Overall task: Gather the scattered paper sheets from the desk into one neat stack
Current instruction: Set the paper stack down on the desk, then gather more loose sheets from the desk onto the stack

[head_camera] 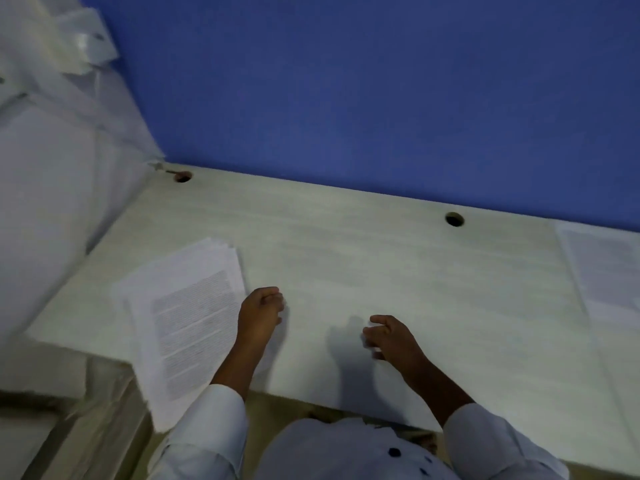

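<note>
Stack of printed sheets lies just left of the left hand, almost touching it. Its long axis runs from the near edge away toward the wall, and its near end hangs over the counter edge. More loose sheets lie well apart to the right of the right hand, near the wall. Left fingers are curled in; right fingers are half curled, with one pointing forward. Blur hides whether either hand pinches paper, so cannot tell. Judgement: the right hand is nearer the far sheets, so it should reach right and away, then bring them across to the stack.
</note>
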Tool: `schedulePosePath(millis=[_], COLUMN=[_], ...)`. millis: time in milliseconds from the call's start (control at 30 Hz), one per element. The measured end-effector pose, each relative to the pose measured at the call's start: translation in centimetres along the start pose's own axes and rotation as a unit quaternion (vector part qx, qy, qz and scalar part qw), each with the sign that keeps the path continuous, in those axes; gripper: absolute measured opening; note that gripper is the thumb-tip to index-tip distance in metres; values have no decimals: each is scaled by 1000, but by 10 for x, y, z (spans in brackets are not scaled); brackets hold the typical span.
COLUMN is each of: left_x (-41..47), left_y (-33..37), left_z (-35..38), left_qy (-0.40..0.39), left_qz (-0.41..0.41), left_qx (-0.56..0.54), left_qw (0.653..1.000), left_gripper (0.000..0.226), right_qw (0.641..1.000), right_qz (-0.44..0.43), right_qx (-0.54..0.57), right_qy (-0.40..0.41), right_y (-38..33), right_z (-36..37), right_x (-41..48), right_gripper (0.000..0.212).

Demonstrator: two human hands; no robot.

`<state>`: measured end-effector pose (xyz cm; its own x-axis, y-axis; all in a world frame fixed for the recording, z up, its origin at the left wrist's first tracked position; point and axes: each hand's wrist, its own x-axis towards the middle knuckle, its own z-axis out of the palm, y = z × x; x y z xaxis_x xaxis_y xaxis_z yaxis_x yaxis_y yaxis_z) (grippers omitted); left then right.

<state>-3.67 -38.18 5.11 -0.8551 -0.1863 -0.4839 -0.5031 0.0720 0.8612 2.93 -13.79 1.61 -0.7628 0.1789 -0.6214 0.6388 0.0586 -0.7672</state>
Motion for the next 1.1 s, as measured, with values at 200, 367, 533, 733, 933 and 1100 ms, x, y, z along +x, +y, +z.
schedulePosePath(millis=[200,367,533,733,933,1100], left_x=[-9,-31,-56,-79,-109,-126], left_y=[5,3,-5,-10,-20,-28], left_z=[91,166,232,313,394,465], left_qy=[-133,-219,-287,-293,-281,-284], left_qz=[6,3,-3,5,-7,-12], left_qx=[38,64,92,105,130,157], left_qw=[990,974,954,950,951,946], left_gripper=[12,14,11,11,12,13], right_qw=[988,966,943,935,936,935], right_qz=[24,36,51,41,16,-4], right_qx=[121,177,225,233,206,122], right_qy=[97,185,240,266,286,332], right_y=[33,65,97,115,126,144], right_z=[-73,-127,-176,-256,-361,-442], right_x=[-31,-63,-82,-78,-55,-38], right_gripper=[28,32,36,34,33,32])
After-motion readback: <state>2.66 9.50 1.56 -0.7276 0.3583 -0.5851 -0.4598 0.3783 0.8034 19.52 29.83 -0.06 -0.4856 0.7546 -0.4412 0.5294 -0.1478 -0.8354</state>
